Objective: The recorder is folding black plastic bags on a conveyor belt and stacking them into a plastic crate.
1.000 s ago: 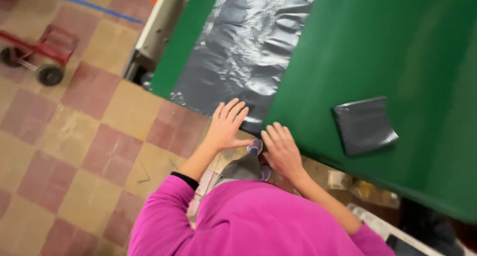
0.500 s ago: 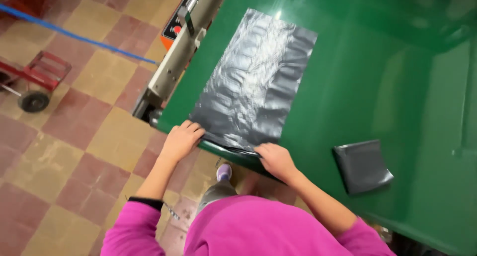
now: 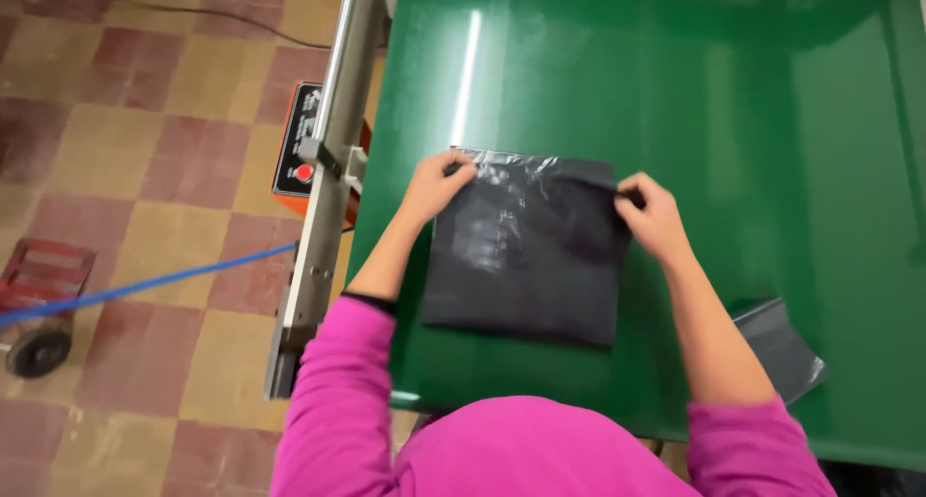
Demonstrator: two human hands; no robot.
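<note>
your left hand (image 3: 436,183) and right hand (image 3: 652,216) each pinch a top corner of the folded dark grey plastic bag (image 3: 526,251), which lies flat mid-frame on the green worktop (image 3: 675,92). a smaller folded grey bag (image 3: 783,348) sits lower right.
</note>
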